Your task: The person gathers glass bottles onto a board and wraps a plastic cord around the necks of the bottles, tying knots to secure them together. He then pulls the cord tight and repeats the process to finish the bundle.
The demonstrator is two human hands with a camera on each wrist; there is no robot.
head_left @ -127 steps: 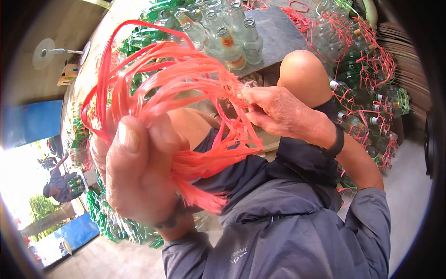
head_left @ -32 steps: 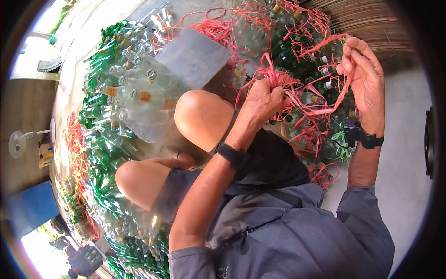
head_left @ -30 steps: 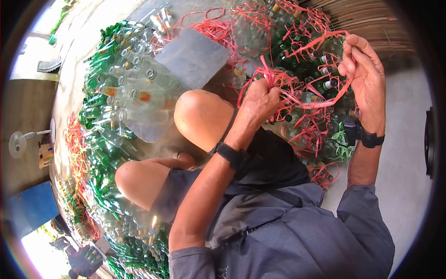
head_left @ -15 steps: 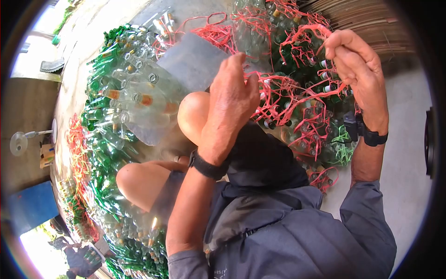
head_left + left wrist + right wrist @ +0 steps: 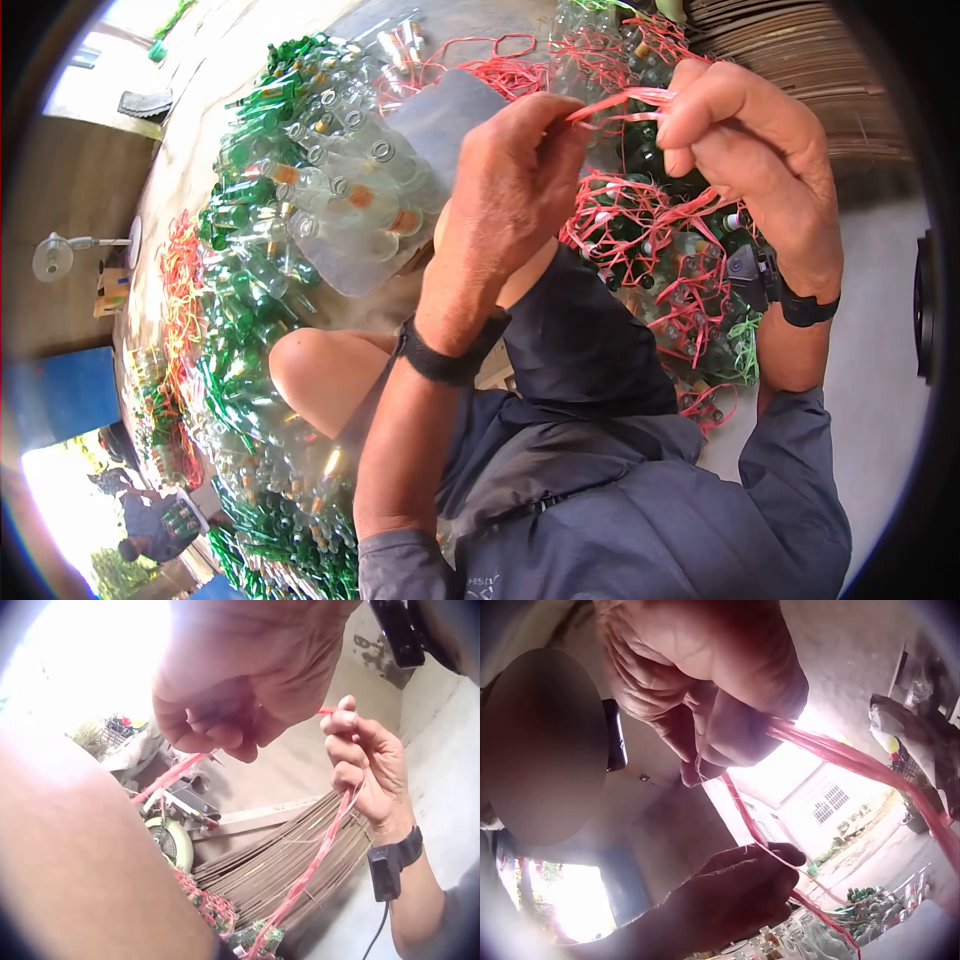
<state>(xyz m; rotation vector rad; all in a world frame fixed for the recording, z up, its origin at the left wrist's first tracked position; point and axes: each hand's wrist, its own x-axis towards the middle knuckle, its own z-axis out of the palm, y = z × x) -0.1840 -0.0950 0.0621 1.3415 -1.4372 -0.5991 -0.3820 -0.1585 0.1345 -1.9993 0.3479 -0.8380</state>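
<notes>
A strand of red plastic twine (image 5: 625, 99) stretches between the two raised hands. My left hand (image 5: 505, 190) pinches it with curled fingers, its back to the head camera. Facing it, my right hand (image 5: 765, 150) pinches the other side between thumb and index finger. In the left wrist view, a long length of the twine (image 5: 304, 881) hangs from the right hand (image 5: 367, 761). The right wrist view shows the twine (image 5: 847, 757) leaving the right fingers, with the left hand (image 5: 727, 889) below. Below the hands lies a tangle of red twine (image 5: 640, 225) over bottles.
Clear bottles (image 5: 350, 190) stand left of the knees beside a grey sheet (image 5: 440, 120). Green bottles (image 5: 240, 240) pile up further left. Tied bottles with green twine (image 5: 745, 345) lie by the right forearm. A stack of thin brown slats (image 5: 800, 70) is at the back right.
Earlier the left hand held a red twine bundle; it has let go of that, risen, and come close to the right hand, now pinching a strand. The head view has shifted slightly.
</notes>
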